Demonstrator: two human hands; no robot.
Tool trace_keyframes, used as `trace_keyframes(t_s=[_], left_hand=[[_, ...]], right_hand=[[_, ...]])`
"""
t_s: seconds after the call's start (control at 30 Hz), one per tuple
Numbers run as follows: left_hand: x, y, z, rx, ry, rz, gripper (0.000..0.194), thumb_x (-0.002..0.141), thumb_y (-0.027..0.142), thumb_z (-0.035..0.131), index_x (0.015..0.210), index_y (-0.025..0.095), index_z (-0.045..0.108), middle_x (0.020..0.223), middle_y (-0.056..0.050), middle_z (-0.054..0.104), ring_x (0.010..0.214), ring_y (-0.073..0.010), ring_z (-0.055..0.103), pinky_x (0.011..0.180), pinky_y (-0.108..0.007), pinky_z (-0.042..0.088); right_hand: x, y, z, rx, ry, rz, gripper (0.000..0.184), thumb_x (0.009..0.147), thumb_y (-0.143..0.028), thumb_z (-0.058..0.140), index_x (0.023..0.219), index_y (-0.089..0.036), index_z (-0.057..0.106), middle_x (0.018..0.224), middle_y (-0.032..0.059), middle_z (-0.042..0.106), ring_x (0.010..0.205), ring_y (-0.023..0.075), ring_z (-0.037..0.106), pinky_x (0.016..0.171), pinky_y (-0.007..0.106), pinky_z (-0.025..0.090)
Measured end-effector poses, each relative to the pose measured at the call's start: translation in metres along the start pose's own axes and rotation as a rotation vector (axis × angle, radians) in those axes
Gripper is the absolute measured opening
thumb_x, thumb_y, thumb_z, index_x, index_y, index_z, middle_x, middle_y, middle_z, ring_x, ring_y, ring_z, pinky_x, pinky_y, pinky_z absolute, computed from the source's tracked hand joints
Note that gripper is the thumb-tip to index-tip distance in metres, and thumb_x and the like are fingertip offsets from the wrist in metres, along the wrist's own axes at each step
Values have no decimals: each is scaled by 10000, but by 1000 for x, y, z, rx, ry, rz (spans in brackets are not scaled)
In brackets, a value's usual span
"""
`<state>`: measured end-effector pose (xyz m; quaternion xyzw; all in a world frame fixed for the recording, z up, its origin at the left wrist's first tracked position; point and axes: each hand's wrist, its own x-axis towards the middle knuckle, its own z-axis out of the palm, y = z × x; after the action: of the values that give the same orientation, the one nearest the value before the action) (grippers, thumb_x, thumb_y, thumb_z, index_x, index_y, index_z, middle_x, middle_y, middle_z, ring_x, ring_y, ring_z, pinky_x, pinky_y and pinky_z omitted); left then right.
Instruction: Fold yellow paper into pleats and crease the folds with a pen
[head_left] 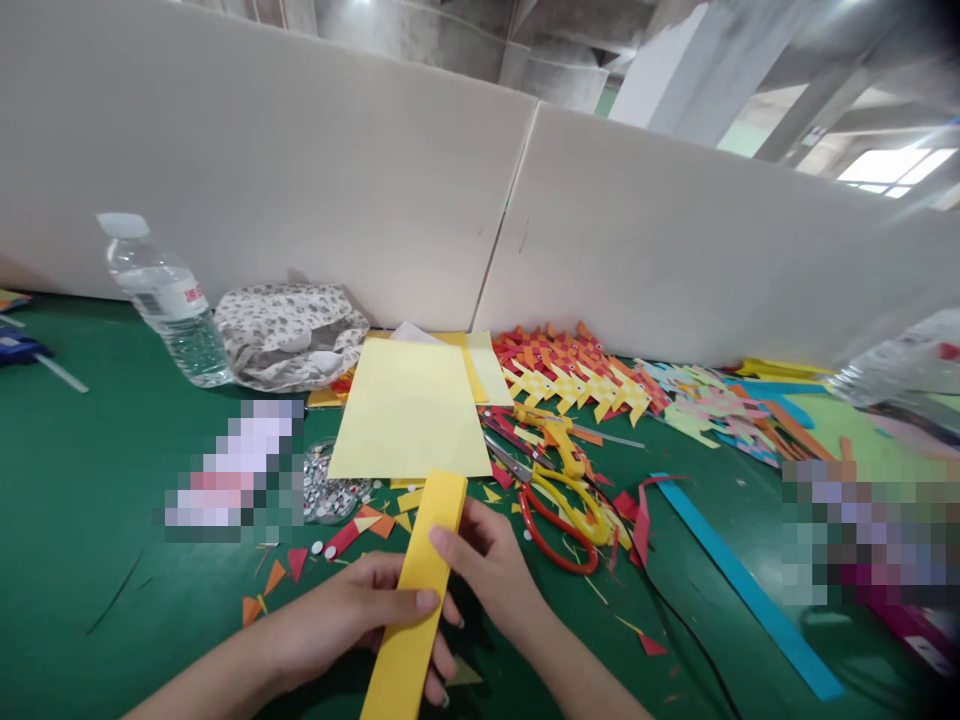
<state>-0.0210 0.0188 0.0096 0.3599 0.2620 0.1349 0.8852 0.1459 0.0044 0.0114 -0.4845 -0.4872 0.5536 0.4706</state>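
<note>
A long yellow paper strip (424, 585) runs from the bottom edge up toward the middle of the green table. My left hand (352, 615) wraps round its lower half, thumb across the front. My right hand (491, 570) pinches the strip's upper right edge with thumb and fingers. Just beyond the strip lies a pale yellow sheet (409, 410). To the right of my right hand lie scissors with yellow handles (570, 475) and scissors with red handles (551, 530).
A water bottle (169, 300) and a patterned cloth bag (289, 335) stand at the back left. Woven paper fish (577, 375) pile along the white partition. A dish of googly eyes (330, 490), paper scraps and a blue strip (742, 585) lie around.
</note>
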Motion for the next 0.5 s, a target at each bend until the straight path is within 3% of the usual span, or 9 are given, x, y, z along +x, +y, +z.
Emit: trace_keyframes(t_s=[0.13,0.27,0.4,0.5], left_hand=[[3,-1,-1,23,50,24,226,806,334,650,874,121,611,737,-69,730,634,-162,695,664,-284,519],[5,-2,-1,-7,43,43,247,742,271,720,889,128,582,768,-56,722,673,-154,688,701,-295,516],[4,-2,0,-8,32,26,281,735,310,725,886,140,561,701,-13,692,590,-117,659,626,-244,500],[4,-3,-1,9,-24,-18,323,761,407,675,902,137,566,653,-12,672,488,-96,610,516,-207,459]], right_hand=[[-2,2,3,-19,-56,59,324,783,-455,660,794,-140,583,517,-58,494,421,49,403,426,170,330],[1,5,6,79,-46,78,352,818,-495,605,812,-145,560,488,-74,464,386,36,366,388,155,284],[1,5,7,151,11,65,404,807,-549,589,830,-146,563,518,-64,477,379,37,365,373,162,266],[3,3,4,180,176,53,422,787,-563,606,858,-148,587,479,-88,401,386,40,325,370,160,237]])
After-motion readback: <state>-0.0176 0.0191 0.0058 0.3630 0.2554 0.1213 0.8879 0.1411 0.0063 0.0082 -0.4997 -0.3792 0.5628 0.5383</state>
